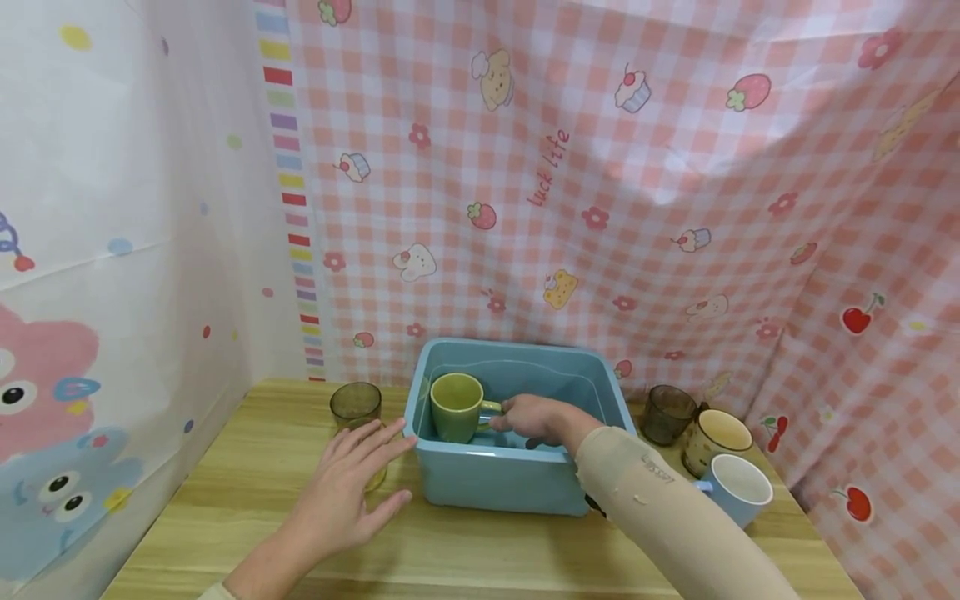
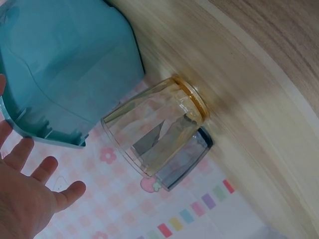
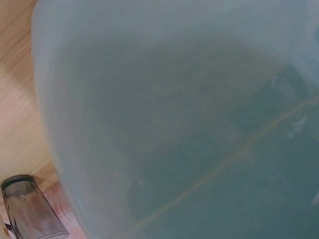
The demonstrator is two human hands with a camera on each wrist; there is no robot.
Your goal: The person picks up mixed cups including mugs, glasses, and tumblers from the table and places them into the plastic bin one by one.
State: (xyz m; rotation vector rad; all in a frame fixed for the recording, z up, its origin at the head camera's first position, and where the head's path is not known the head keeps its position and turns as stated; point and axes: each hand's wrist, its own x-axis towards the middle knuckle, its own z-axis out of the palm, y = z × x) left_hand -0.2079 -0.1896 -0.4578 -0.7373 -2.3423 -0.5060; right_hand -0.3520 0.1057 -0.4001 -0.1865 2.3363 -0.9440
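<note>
A green mug [image 1: 456, 410] stands inside the left part of a blue plastic bin [image 1: 498, 483]. My right hand [image 1: 536, 417] reaches over the bin's front rim, its fingers at the mug's handle, which they appear to pinch; the right wrist view shows only the bin wall [image 3: 174, 99]. Spread wide, my left hand [image 1: 348, 483] is at the bin's left front corner, fingertips by the rim. An amber clear glass [image 2: 159, 124] is on the table beside the bin, partly hidden by that hand in the head view. Behind it is a smoky glass [image 1: 356, 402].
Right of the bin are another smoky glass [image 1: 669, 415], a tan patterned mug [image 1: 697, 450] and a pale blue mug [image 1: 738, 492]. Pink checked cloth [image 1: 525, 250] hangs behind the wooden table [image 1: 450, 550]. A dark object partly shows beneath my right forearm.
</note>
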